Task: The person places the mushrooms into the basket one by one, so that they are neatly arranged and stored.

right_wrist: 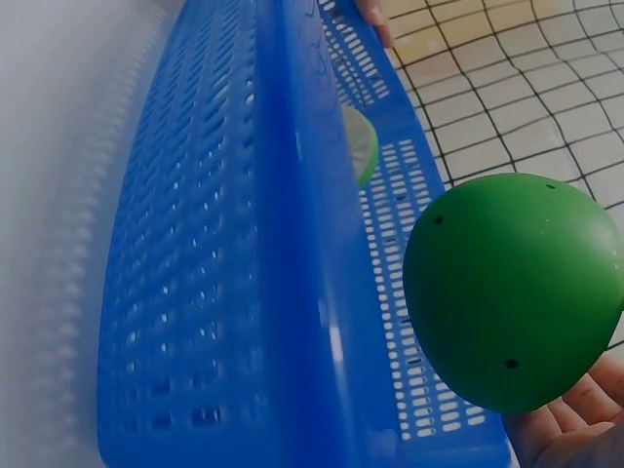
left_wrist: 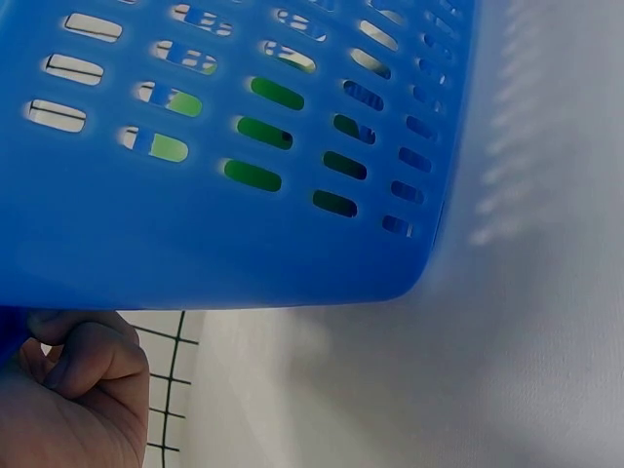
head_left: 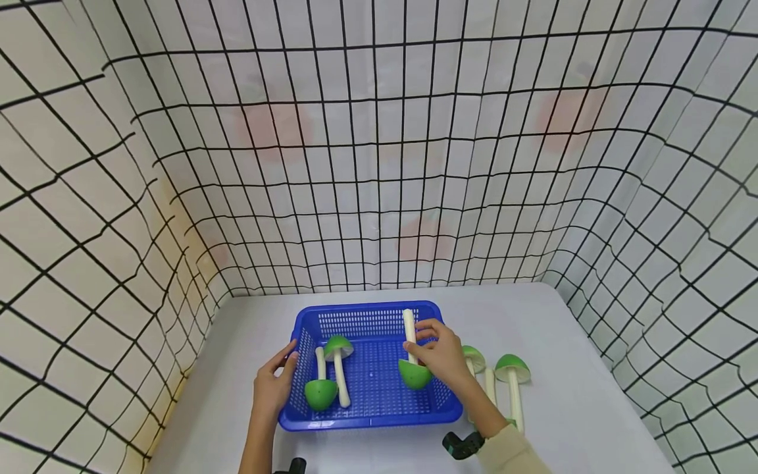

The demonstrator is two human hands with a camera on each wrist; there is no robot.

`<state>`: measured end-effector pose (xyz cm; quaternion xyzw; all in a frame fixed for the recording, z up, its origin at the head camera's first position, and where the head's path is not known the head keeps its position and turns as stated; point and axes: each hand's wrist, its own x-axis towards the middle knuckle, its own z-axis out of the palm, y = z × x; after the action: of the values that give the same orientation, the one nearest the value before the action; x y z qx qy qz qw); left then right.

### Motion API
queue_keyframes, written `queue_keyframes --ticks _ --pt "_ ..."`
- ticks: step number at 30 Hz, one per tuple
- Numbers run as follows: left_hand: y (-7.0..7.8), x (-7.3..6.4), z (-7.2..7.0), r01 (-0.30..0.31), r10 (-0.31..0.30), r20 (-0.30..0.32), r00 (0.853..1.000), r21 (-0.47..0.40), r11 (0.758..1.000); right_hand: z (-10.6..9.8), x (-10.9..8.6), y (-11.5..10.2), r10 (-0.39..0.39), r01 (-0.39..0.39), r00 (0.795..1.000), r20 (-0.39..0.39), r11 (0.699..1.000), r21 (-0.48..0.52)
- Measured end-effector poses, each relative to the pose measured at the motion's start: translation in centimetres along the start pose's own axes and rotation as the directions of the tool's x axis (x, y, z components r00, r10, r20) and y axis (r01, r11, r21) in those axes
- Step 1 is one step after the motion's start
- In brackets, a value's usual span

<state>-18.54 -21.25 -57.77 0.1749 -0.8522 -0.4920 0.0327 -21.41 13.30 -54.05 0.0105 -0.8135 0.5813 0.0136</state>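
Observation:
A toy mushroom with a green cap (head_left: 414, 374) and a cream stem is pinched by the stem in my right hand (head_left: 443, 355), cap down, over the right part of a blue plastic basket (head_left: 370, 422). That cap (right_wrist: 512, 292) looms large in the right wrist view. My left hand (head_left: 275, 382) grips the basket's left rim, thumb and fingers bent at its edge (left_wrist: 88, 375). Inside the basket, on the left, lie two more mushrooms: one cap toward me (head_left: 321, 395), the other cap away (head_left: 338, 346).
Right of the basket several more green-capped mushrooms (head_left: 512, 368) lie on the white tabletop (head_left: 568, 408), partly hidden by my right forearm. Black wire mesh (head_left: 379, 181) over pale sheeting encloses the back and both sides.

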Motion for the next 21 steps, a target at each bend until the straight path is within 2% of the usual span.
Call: queue_keyframes --ticks 12,21 --pt "0.0 0.0 0.0 -0.006 0.006 -0.005 1.000 -0.012 1.000 2.4 -0.1 -0.1 0.028 -0.026 0.997 0.069 0.999 -0.028" --pt "-0.1 0.0 0.0 -0.016 0.016 -0.010 1.000 -0.007 1.000 3.6 0.0 -0.2 0.015 -0.010 0.995 0.098 0.998 -0.056"
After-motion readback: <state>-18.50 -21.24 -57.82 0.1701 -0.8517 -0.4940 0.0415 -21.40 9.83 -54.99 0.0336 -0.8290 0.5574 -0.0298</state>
